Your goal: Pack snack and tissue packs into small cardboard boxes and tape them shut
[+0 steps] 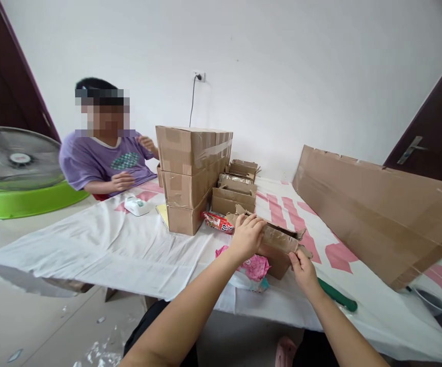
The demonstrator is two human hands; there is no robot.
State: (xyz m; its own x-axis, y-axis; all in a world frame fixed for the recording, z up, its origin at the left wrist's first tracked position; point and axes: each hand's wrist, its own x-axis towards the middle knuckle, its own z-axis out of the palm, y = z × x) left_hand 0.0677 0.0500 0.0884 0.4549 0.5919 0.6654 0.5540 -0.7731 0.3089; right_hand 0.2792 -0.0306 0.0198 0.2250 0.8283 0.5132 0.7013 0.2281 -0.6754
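Observation:
An opened cardboard box (274, 260) with torn, ragged top flaps sits in front of me near the table's edge. My left hand (248, 233) is closed over the left end of its top, fingers bent across the flap. At the right corner, my right hand (303, 267) pinches the box's edge between thumb and fingers. A crumpled pink wrapper (257, 267) and a pale blue-and-white packet (246, 282) lie beneath my left forearm. Just behind my left hand is a red snack packet (219, 223). Beside my right wrist lies a dark green-handled tool (337, 294), partly hidden.
Stacked taped boxes (181, 191) stand left of centre, with opened boxes (233, 198) in a row alongside. A large cardboard sheet (377, 209) leans at right. A person in a purple shirt (106, 158) sits across, near a white device (137, 206). A fan (18, 159) stands left.

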